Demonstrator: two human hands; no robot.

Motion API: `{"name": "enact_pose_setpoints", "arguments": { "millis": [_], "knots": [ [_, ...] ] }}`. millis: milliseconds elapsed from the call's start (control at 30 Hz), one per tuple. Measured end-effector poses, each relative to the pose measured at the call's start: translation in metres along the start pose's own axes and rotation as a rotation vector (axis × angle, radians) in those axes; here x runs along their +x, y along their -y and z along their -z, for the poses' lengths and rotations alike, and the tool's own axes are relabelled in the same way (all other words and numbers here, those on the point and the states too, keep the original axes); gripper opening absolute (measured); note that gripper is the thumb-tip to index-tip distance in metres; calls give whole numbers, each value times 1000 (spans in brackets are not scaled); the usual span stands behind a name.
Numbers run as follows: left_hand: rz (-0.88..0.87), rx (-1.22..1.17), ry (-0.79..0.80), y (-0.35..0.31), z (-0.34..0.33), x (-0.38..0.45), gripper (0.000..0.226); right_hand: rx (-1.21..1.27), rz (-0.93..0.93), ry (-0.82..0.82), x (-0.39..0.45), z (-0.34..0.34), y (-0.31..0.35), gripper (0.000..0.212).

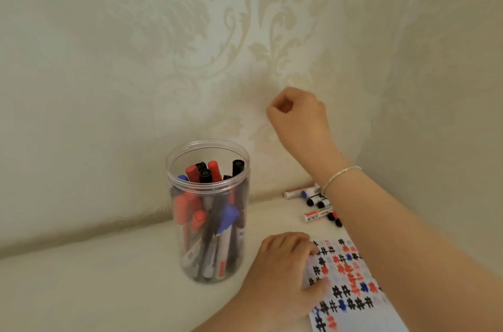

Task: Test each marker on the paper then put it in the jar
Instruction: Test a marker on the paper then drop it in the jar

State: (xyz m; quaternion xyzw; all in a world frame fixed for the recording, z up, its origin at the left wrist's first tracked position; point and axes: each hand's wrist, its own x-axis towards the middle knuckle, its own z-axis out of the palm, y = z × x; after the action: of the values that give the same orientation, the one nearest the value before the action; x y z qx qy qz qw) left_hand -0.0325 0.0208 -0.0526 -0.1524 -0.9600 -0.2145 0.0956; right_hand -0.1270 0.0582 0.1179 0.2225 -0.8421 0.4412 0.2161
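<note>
A clear jar point(208, 212) stands on a pale cushioned surface point(95, 285) near its back edge, where it meets a patterned wall point(136, 46). The jar is open-topped and well filled with capped markers in red, black and blue, most standing on end.

The paper point(351, 288) lies toward the right front of the surface, covered in rows of hash-shaped test marks in black, red and blue. The left hand point(285, 269) rests on the paper's left edge, fingers bent and pressing down; its grip holds the sheet flat rather than curling round anything.

The right hand point(296, 114) hangs in the air above and right of the jar's mouth, in front of the wall. Its fingers are curled in on the palm and no marker shows in them: a closed, empty grip, as far as the view tells. A thin bracelet point(341, 175) circles the wrist.

A loose pile of markers point(315, 202) lies near the back right of the surface, partly hidden behind the right forearm.

Judged from this layout, one marker's cycle is complete and the step in hand is the fetching of another. The next move calls for the right hand to travel right and down to the pile, open, pinch one marker, uncap it, and bring the tip to a bare patch of paper while the left hand steadies the sheet.
</note>
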Motion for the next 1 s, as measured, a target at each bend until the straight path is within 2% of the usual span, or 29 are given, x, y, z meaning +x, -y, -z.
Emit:
{"name": "enact_pose_setpoints", "arguments": {
  "millis": [33, 100, 133, 167, 233, 367, 667, 733, 767, 833, 900, 933, 1000],
  "knots": [
    [3, -1, 25, -1, 4, 0, 51, -252, -10, 83, -2, 0, -19, 18],
    [12, -12, 41, -2, 8, -1, 52, -766, -82, 388, -9, 4, -62, 29],
    [17, -12, 45, -3, 9, -1, 52, -948, -152, 520, -16, 8, -83, 31],
    [23, -10, 52, -3, 9, -2, 52, -1074, -190, 581, -22, 10, -100, 31],
    [31, -6, 57, -4, 9, -2, 53, -1127, -214, 575, -29, 11, -120, 28],
    [32, 4, 65, -5, 9, -2, 53, -1120, -79, 523, -31, 21, -147, 28],
    [45, -15, 56, -8, 11, -6, 51, -1210, 146, 492, -39, 30, -154, 22],
    [45, -15, 44, -8, 11, -6, 51, -1158, 172, 442, -35, 34, -140, 22],
    [48, -17, 39, -7, 11, -6, 51, -1042, 161, 363, -32, 36, -131, 21],
    [57, -25, 35, -6, 11, -6, 52, -639, 50, 79, -25, 40, -103, 19],
    [85, -49, 39, -5, 9, -5, 57, -123, -113, -168, -25, 44, -74, 20],
    [110, -86, 36, -5, 8, -5, 60, 51, -179, -184, -28, 45, -63, 21],
    [166, -223, -15, -6, 10, -6, 69, 155, -276, -32, -41, 41, -52, 26]
  ]
}}
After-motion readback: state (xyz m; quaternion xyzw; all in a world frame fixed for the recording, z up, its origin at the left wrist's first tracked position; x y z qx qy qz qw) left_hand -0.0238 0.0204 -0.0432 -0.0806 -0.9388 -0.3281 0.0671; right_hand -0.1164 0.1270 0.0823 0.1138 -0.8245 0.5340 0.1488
